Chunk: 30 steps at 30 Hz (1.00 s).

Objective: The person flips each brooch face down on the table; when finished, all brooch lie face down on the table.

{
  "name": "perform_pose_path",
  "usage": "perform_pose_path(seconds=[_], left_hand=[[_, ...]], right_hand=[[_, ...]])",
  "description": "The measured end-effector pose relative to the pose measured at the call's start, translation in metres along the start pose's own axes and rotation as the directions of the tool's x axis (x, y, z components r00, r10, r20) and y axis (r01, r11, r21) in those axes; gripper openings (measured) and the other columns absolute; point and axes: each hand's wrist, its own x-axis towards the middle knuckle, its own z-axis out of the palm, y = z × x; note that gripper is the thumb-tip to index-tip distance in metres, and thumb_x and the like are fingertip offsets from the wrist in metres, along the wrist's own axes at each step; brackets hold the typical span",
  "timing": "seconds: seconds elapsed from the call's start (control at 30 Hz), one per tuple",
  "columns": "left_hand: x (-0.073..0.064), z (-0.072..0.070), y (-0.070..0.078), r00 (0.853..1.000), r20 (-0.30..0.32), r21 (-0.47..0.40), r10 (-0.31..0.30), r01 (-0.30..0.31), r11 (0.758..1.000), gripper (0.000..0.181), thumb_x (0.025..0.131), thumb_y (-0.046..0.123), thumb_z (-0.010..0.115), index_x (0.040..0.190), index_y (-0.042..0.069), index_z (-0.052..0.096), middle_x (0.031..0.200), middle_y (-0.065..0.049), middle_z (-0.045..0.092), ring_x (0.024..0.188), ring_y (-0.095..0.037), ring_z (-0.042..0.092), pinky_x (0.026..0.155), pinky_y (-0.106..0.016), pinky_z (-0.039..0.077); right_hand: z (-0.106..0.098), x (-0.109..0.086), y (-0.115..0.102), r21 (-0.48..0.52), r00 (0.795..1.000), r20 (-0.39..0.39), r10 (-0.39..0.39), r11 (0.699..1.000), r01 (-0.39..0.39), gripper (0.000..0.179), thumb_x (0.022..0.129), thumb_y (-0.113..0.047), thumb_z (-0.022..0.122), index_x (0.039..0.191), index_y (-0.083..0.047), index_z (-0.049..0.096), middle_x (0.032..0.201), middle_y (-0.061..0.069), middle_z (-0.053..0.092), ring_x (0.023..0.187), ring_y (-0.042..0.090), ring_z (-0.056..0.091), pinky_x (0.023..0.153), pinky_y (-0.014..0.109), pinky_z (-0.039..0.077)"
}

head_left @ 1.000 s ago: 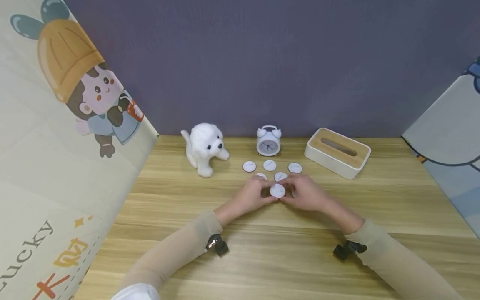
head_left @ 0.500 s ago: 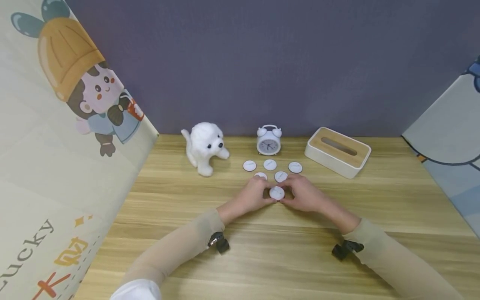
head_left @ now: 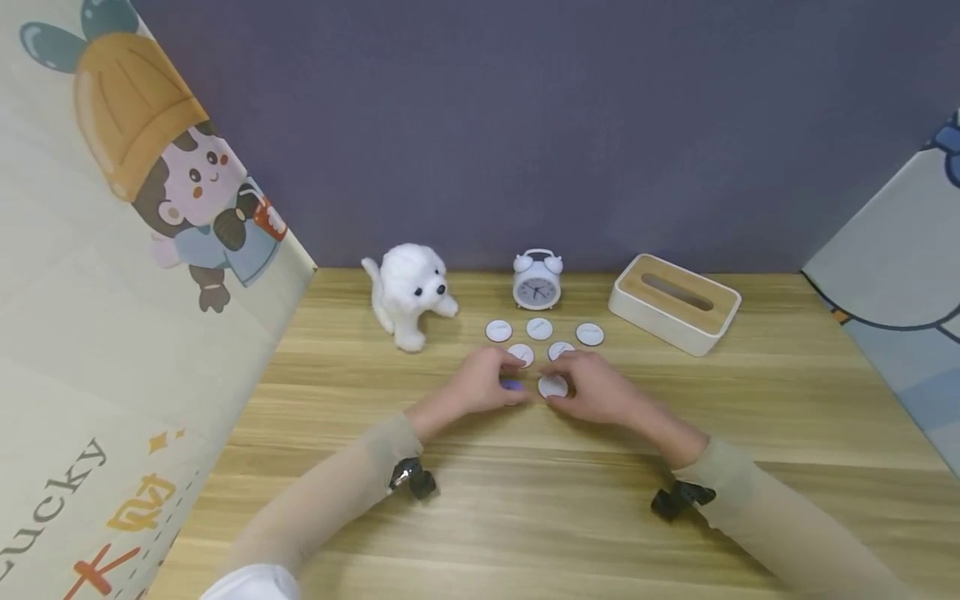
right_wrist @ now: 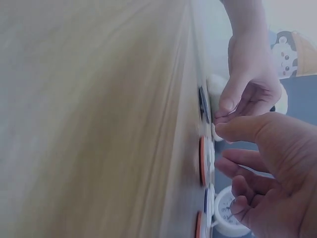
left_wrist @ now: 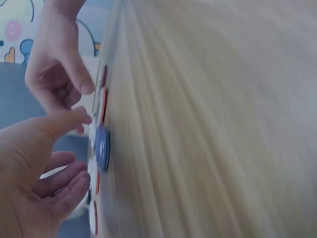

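Small round discs lie on the wooden table. In the head view a white disc (head_left: 552, 387) sits beside my right hand (head_left: 600, 388), between its thumb and forefinger; the right wrist view shows the thumb apart from the fingers, with an orange-edged white disc (right_wrist: 205, 161) just beyond. My left hand (head_left: 474, 385) is spread around a blue-purple disc (head_left: 513, 385), partly hidden by the hand. From the left wrist, that blue disc (left_wrist: 102, 148) shows past the parted thumb and fingers. Several more white discs (head_left: 539, 328) lie behind the hands.
A white plush dog (head_left: 410, 293) stands at the back left, a white alarm clock (head_left: 537, 282) at the back middle, and a tissue box with a wooden lid (head_left: 675, 302) at the back right. A dark wall (head_left: 540, 125) rises behind the wooden table (head_left: 510, 500).
Earlier both hands met around one white disc. My left hand has moved left, away from that disc, and a blue-purple disc now shows by it. The white disc has come slightly down and left.
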Motion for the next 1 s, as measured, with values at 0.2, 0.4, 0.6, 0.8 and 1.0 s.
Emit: perform_pose_path(seconds=[0.2,0.4,0.6,0.8,1.0], left_hand=[[-0.012,-0.012,-0.008,0.998,0.018,-0.048,-0.057,0.058,0.997,0.050,0.081,0.034,0.093,0.119,0.005,0.079,0.118,-0.014,0.081,0.108,-0.025,0.078,0.099,-0.037,0.064],[-0.026,-0.016,-0.014,0.998,0.042,-0.028,-0.043,0.044,0.999,0.049,0.079,0.027,0.095,0.118,0.003,0.078,0.115,-0.014,0.081,0.104,-0.024,0.079,0.097,-0.035,0.065],[-0.033,-0.014,-0.016,0.999,0.028,-0.003,-0.037,0.037,0.999,0.043,0.080,0.023,0.094,0.116,0.004,0.079,0.111,-0.012,0.082,0.100,-0.021,0.080,0.092,-0.033,0.066],[-0.028,-0.010,-0.014,1.000,0.011,0.001,-0.012,0.012,1.000,0.030,0.085,0.019,0.090,0.111,0.006,0.082,0.106,-0.009,0.083,0.097,-0.020,0.081,0.091,-0.032,0.066],[-0.022,-0.006,-0.017,1.000,0.021,-0.040,0.014,-0.013,0.999,0.028,0.090,0.019,0.087,0.116,0.009,0.081,0.109,-0.007,0.083,0.098,-0.017,0.081,0.090,-0.025,0.065]], right_hand=[[0.010,0.008,-0.008,0.033,0.999,0.033,0.011,0.999,-0.012,0.039,0.083,-0.016,0.084,0.119,-0.004,0.078,0.112,0.007,0.081,0.106,0.026,0.074,0.096,0.046,0.061],[0.019,0.018,-0.020,0.054,0.999,0.015,-0.042,0.998,0.041,0.036,0.084,-0.012,0.083,0.119,-0.003,0.078,0.111,0.008,0.081,0.105,0.027,0.074,0.097,0.046,0.061],[0.023,0.021,-0.026,0.037,0.998,0.042,-0.044,0.998,0.042,0.034,0.085,-0.010,0.082,0.118,-0.004,0.078,0.109,0.008,0.080,0.103,0.024,0.072,0.095,0.043,0.061],[0.022,0.022,-0.028,0.059,0.997,0.071,-0.010,0.998,0.006,0.034,0.087,-0.009,0.082,0.121,-0.006,0.079,0.108,0.006,0.080,0.099,0.021,0.072,0.091,0.040,0.063],[0.020,0.023,-0.023,0.116,0.995,0.030,0.090,0.989,-0.093,0.028,0.086,-0.009,0.083,0.114,-0.010,0.082,0.105,0.003,0.082,0.100,0.022,0.075,0.093,0.043,0.062]])
